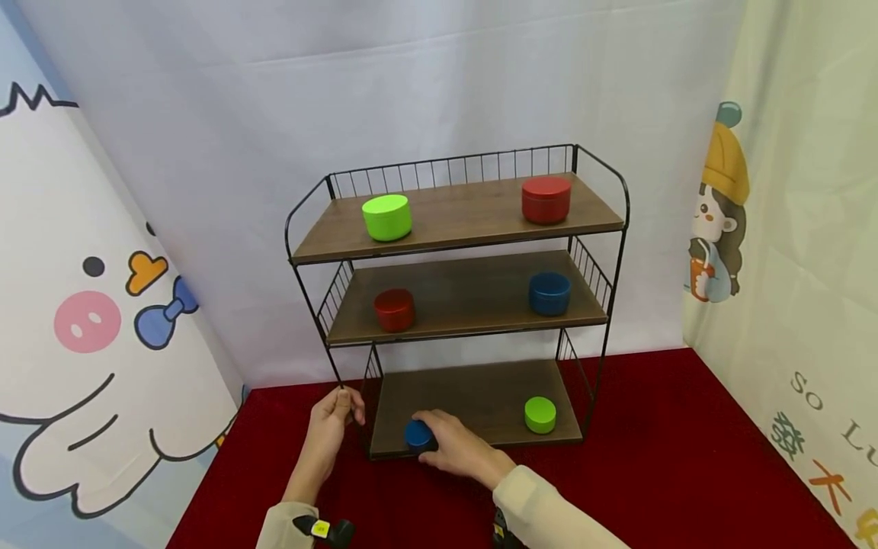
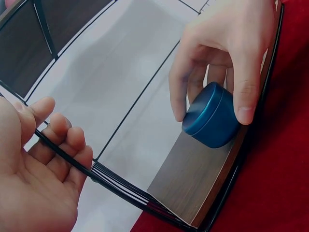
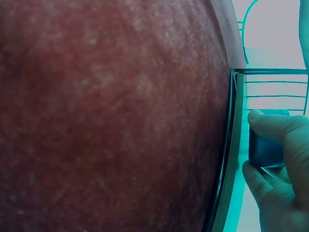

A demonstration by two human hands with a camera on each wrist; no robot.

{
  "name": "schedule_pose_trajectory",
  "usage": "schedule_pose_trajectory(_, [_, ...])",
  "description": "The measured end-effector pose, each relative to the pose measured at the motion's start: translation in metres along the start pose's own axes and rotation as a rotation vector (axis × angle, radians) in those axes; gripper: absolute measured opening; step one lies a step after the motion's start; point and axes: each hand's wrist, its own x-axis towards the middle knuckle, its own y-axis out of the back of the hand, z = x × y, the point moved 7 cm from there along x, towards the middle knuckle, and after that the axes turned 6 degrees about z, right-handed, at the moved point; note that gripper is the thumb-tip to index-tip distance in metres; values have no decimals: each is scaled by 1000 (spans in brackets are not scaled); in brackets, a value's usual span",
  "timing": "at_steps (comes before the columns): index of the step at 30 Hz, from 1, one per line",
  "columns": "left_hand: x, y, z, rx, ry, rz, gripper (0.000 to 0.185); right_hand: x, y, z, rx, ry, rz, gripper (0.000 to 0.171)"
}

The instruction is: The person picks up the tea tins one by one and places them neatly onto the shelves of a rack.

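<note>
A black wire rack [image 1: 456, 229] with three wooden shelves stands on a red cloth [image 1: 686, 457]. My right hand [image 1: 439, 444] grips a small blue tin [image 1: 418, 435] at the front left of the bottom shelf. In the left wrist view its thumb and fingers [image 2: 246, 92] pinch the blue tin [image 2: 212, 116] from both sides. The tin sits on the board. My left hand [image 1: 341, 408] curls round the rack's front left wire post, and the fingers [image 2: 67, 150] wrap the black wire [image 2: 111, 179]. The right wrist view shows the blue tin [image 3: 265, 145] between my fingers, beside the shelf edge.
A green tin [image 1: 539, 415] sits at the right of the bottom shelf. The middle shelf holds a red tin [image 1: 394, 309] and a blue tin [image 1: 549, 293]. The top shelf holds a green tin [image 1: 387, 216] and a red tin [image 1: 546, 200]. Printed curtains close in both sides.
</note>
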Motion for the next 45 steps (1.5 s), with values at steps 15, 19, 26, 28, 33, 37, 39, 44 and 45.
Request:
schedule_pose_trajectory(15, [-1, 2, -1, -13, -1, 10, 36, 8, -10, -3, 20, -47, 2, 62])
schedule_pose_trajectory(19, [-1, 2, 0, -9, -13, 9, 36, 10, -11, -2, 33, -54, 22, 62])
schedule_pose_trajectory(26, [0, 1, 1, -12, -1, 6, 35, 15, -14, -3, 37, -52, 45, 62])
schedule_pose_trajectory(28, [1, 0, 1, -13, -2, 5, 36, 16, -16, -4, 34, -47, 51, 62])
schedule_pose_trajectory(33, [1, 0, -2, -8, 13, 2, 35, 16, -19, -5, 22, -44, 55, 62])
schedule_pose_trajectory(37, [1, 0, -2, -12, 16, 5, 35, 17, -19, -5, 14, -43, 73, 61])
schedule_pose_trajectory(39, [1, 0, -2, -7, 7, 4, 35, 18, -19, -5, 17, -45, 83, 61])
schedule_pose_trajectory(44, [1, 0, -2, -10, -2, 4, 37, 18, -21, -4, 20, -53, 102, 62])
schedule_pose_trajectory(45, [1, 0, -3, -16, 1, 5, 37, 18, -21, -4, 22, -54, 106, 63])
